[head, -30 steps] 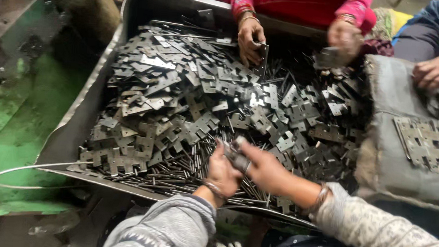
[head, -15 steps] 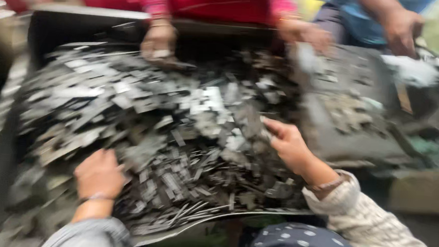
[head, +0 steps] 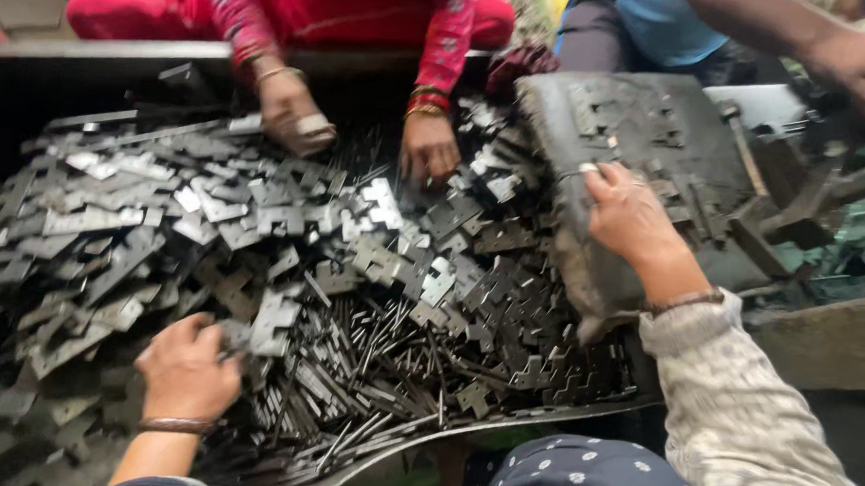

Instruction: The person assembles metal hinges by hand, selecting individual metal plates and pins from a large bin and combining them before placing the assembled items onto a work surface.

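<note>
Fingers of the left hand [head: 187,370] curl down into the heap of flat notched metal plates [head: 283,265] at the near left of the tray; they appear bunched around a plate or two, but motion blur hides whether anything is truly gripped. Thin metal rods [head: 377,368] lie mixed under the plates at the tray's near edge [head: 502,429], their ends lost in the pile. Farther back, a person in red sleeves has two hands [head: 296,118] in the same heap, one blurred. To the right, the right hand [head: 631,216] rests on a dark padded board [head: 645,136] carrying more plates, its fingers together and bent over the board's edge, fingertips partly hidden. Another person's hand [head: 861,60] is cut off at the upper right.
</note>
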